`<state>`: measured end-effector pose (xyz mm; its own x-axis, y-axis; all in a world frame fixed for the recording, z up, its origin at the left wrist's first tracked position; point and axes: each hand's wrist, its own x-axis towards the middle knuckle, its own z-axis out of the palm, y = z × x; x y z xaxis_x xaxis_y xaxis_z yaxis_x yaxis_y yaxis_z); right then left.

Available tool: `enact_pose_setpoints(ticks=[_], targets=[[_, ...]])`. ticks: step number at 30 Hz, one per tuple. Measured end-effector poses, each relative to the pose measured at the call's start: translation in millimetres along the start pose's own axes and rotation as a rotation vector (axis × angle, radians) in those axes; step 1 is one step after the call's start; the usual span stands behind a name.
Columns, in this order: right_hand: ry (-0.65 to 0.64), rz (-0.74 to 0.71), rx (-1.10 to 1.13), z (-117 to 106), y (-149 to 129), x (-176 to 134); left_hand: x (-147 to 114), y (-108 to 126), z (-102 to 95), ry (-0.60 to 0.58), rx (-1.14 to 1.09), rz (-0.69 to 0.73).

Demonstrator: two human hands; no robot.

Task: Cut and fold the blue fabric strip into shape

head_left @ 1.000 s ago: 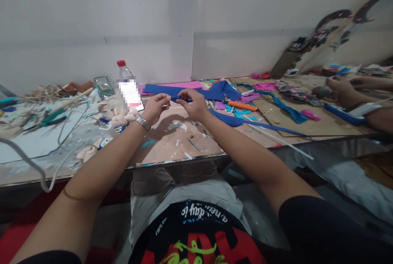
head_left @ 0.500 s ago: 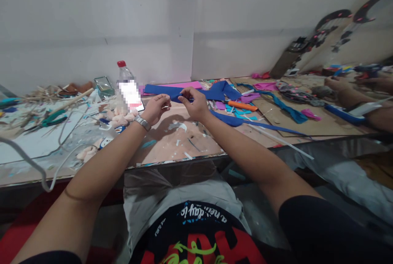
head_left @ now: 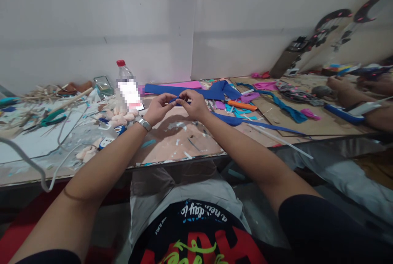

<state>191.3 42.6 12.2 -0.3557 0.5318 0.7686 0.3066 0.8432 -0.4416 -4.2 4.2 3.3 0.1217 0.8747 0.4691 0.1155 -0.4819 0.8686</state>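
In the head view, the left hand (head_left: pixel 160 107) and right hand (head_left: pixel 194 104) meet above the counter (head_left: pixel 164 147), fingers bent and thumbs pressed in, both pinching a small blue piece (head_left: pixel 173 100) between their fingertips. A flat blue sheet (head_left: pixel 164 89) lies just behind them. Right of the right hand lie an orange cutter (head_left: pixel 242 105) and a long blue strip (head_left: pixel 260 124); a red-capped bottle (head_left: pixel 121 63) stands beyond the left hand.
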Motion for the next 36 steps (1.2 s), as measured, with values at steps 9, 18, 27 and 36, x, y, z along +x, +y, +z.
enact_pose_setpoints(ticks=[9, 18, 27, 36], targets=[[0.005, 0.039, -0.014, -1, -1, 0, 3, -13, -2.8, -0.010, 0.192, 0.113], [-0.087, 0.259, 0.046, 0, 1, -1, -4, -1, -0.8, 0.017, 0.405, 0.257], [0.104, 0.058, 0.033, -8, -25, 9, 0, -2, -2.4, 0.144, 0.381, 0.205], [-1.401, -0.020, 0.779, 73, -192, -145, -3, -3, 0.1, 0.170, 0.392, 0.145]])
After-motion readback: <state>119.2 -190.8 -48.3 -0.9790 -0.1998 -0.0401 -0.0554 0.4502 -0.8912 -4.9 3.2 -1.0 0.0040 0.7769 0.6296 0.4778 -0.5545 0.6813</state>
